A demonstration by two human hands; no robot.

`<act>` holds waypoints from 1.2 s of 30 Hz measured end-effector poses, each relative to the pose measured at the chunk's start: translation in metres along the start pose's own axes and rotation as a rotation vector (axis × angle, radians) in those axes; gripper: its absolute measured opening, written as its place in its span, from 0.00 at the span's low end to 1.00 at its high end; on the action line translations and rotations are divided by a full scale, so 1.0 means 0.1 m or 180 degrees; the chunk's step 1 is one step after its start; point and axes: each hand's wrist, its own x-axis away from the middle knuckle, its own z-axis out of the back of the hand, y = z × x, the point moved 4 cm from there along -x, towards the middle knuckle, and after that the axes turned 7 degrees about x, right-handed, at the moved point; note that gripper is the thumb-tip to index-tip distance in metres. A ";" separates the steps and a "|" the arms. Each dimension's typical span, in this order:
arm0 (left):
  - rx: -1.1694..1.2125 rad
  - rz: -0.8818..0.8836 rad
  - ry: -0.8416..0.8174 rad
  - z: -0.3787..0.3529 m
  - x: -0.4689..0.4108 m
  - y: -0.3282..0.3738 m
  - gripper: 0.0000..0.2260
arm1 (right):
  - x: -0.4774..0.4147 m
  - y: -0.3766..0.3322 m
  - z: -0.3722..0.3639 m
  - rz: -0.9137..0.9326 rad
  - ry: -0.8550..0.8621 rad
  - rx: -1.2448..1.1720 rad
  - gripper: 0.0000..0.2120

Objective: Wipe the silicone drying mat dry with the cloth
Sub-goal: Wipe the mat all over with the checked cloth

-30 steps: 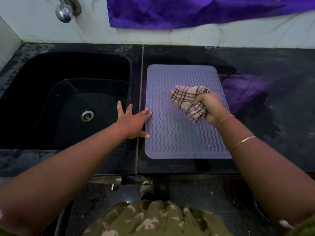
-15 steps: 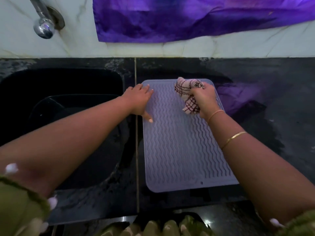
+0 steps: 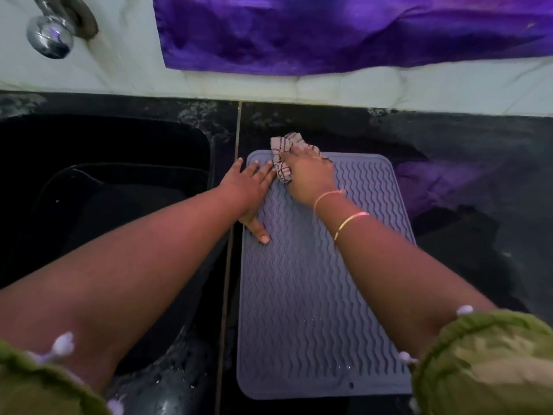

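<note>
A lilac silicone drying mat (image 3: 311, 295) with wavy ridges lies on the black counter, right of the sink. My right hand (image 3: 308, 175) grips a bunched checked cloth (image 3: 284, 157) and presses it onto the mat's far left corner; part of the cloth sticks out past the far edge. My left hand (image 3: 250, 190) lies flat with straight fingers on the mat's far left edge, thumb pointing toward me, right beside the cloth.
A black sink (image 3: 104, 190) sits to the left, with a chrome tap (image 3: 51, 37) above it on the white wall. A purple cloth (image 3: 344, 31) hangs on the wall behind. The black counter (image 3: 478, 175) stretches to the right of the mat.
My right hand has swept the cloth from the mat's middle right to the far edge, then left to the far left corner. My left hand slid up the left edge.
</note>
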 end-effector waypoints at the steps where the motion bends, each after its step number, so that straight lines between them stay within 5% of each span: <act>1: -0.0011 0.0009 0.0003 0.00 -0.01 0.00 0.67 | 0.00 -0.01 -0.05 0.0081 0.0023 0.0256 0.28; 16: 0.0001 0.0110 0.0026 0.03 -0.02 0.02 0.70 | 0.99 0.03 -0.15 0.0638 0.0388 0.0228 0.25; 21: 0.0056 0.0085 0.0086 0.02 -0.01 0.01 0.70 | 0.89 0.21 0.03 -0.0227 0.0189 -0.1202 0.23; 24: 0.0031 0.0105 0.0029 0.02 -0.01 0.01 0.70 | 0.53 0.29 0.28 -0.0413 0.0749 -0.1600 0.19; 26: 0.0017 0.0131 -0.0028 0.02 -0.01 0.01 0.70 | 0.29 0.31 0.38 -0.0393 0.0943 -0.1430 0.20; 30: -0.0023 0.0163 -0.0041 0.03 -0.01 0.02 0.70 | 0.11 0.19 0.12 -0.0093 0.0066 -0.0259 0.22; 36: 0.0041 0.0144 -0.0031 0.03 0.00 0.00 0.70 | 0.63 0.06 -0.11 0.0205 0.0405 0.0305 0.21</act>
